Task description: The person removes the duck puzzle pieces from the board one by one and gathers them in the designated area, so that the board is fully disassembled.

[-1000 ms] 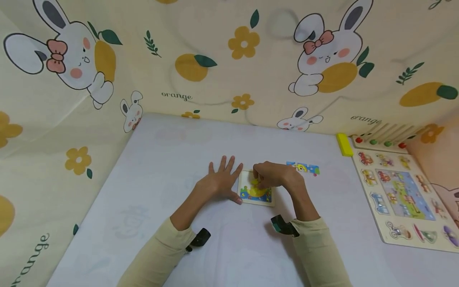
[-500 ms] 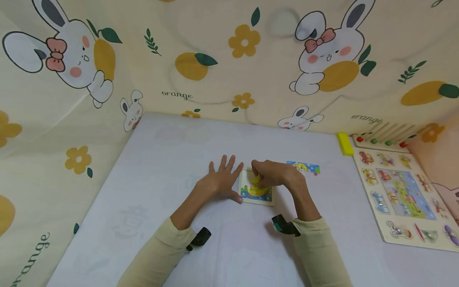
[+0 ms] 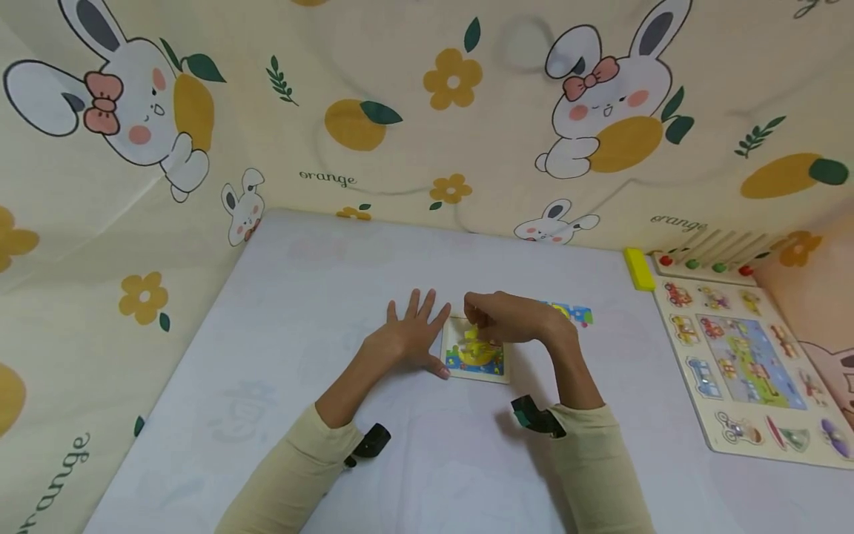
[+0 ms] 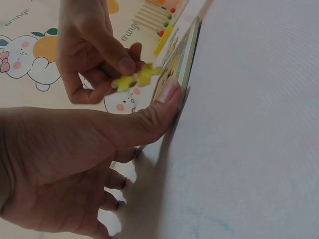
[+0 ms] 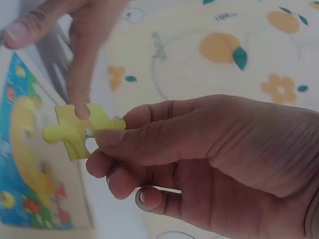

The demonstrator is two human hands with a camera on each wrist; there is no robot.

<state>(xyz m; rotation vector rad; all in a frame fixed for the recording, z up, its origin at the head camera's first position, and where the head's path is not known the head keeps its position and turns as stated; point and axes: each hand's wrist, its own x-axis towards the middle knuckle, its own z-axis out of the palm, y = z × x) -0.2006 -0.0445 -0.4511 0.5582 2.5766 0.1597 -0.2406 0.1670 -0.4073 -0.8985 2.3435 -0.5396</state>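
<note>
A small square puzzle tray (image 3: 490, 380) lies on the white tabletop, with joined pieces along its near part showing a yellow shape on blue. My left hand (image 3: 408, 343) rests at its left side, fingers spread and straight. In the left wrist view the left thumb (image 4: 167, 94) lies on the tray's edge. Just above the tray, my right hand (image 3: 514, 317) pinches a yellow jigsaw piece (image 5: 72, 132) between thumb and fingers. The left wrist view shows this yellow piece (image 4: 142, 77) held off the tray. The right hand partly covers the tray's far right corner in the head view.
A short strip of joined puzzle pieces (image 3: 577, 314) lies behind the right hand, partly covered by it. At the right stand a large picture board (image 3: 690, 430), a yellow block (image 3: 639, 269) and a rack with sticks and coloured beads (image 3: 707, 267). Printed cloth (image 3: 394, 67) walls the table's back and left.
My right hand has shifted slightly up and to the left with the yellow jigsaw piece, uncovering more of the tray. The left hand has stayed in place.
</note>
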